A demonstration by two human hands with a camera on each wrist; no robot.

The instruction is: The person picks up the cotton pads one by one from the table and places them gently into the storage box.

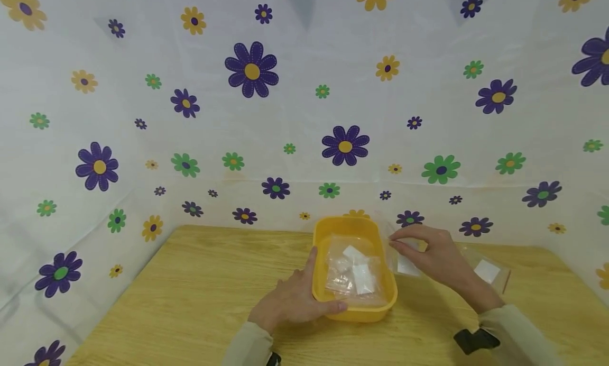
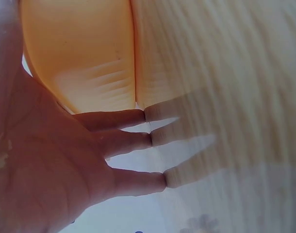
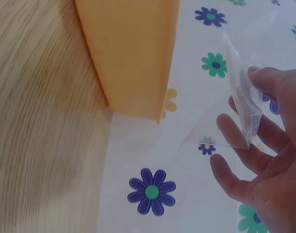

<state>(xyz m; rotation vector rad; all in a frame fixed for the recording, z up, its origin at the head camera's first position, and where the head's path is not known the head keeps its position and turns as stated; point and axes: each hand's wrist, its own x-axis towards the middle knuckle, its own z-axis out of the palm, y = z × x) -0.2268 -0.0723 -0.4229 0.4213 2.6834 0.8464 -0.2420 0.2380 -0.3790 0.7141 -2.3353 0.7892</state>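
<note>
A yellow plastic basin (image 1: 354, 316) stands on the table and holds several clear plastic bags (image 1: 363, 278) with white labels. My left hand (image 1: 297, 297) rests against its near left corner, the thumb along the front rim and a finger along the left wall. In the left wrist view, straight fingers of that hand (image 2: 65, 150) reach down to the tabletop beside the orange-looking basin wall. Just right of the basin, my right hand (image 1: 435, 257) pinches a clear plastic bag (image 3: 245, 109) between thumb and fingers; a white label (image 1: 407, 265) shows below those fingers.
Another clear bag with a white label (image 1: 487, 271) lies on the table to the right, beyond the right wrist. The wood-grain table (image 1: 200, 292) meets a white flower-print cloth (image 1: 285, 112) at the back and sides.
</note>
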